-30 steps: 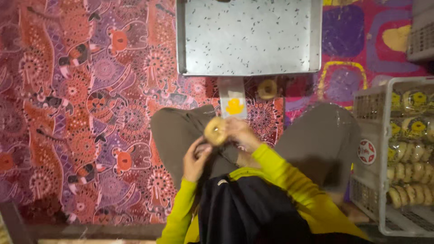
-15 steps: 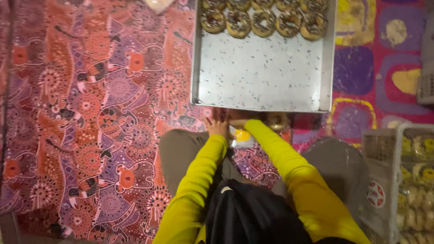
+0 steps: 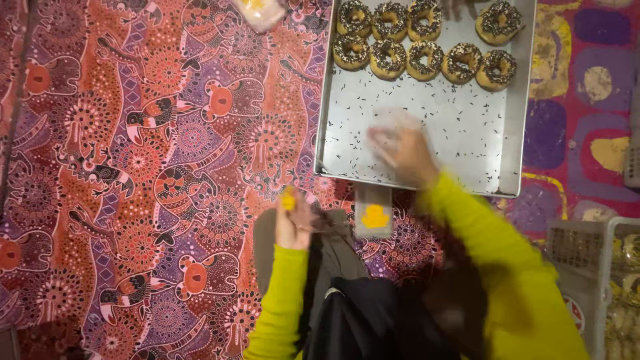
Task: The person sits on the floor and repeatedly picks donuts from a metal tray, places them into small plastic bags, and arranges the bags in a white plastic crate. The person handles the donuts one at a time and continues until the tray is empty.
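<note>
Item: metal baking tray (image 3: 490, 143), rectangular, lying on the patterned cloth (image 3: 133, 167), upper right. Its far edge carries two rows of sprinkled doughnuts (image 3: 427, 40); loose sprinkles are scattered over the bare near half.

Item: right hand (image 3: 403, 150), blurred, over the near left part of the tray, well apart from the doughnuts. A pale, see-through plastic wrapper (image 3: 393, 123) shows at the fingers; whether the fingers are clamped on it cannot be told through the blur.

Item: left hand (image 3: 293, 223), beside the tray's near left corner, over the cloth, fingers closed on a small yellow piece (image 3: 288, 199).

Item: pack of clear bags with a yellow mark (image 3: 373, 215), lying just off the tray's near edge, between the two hands.

Item: plastic crate (image 3: 600, 280) with more baked goods, lower right corner of the cloth.
</note>
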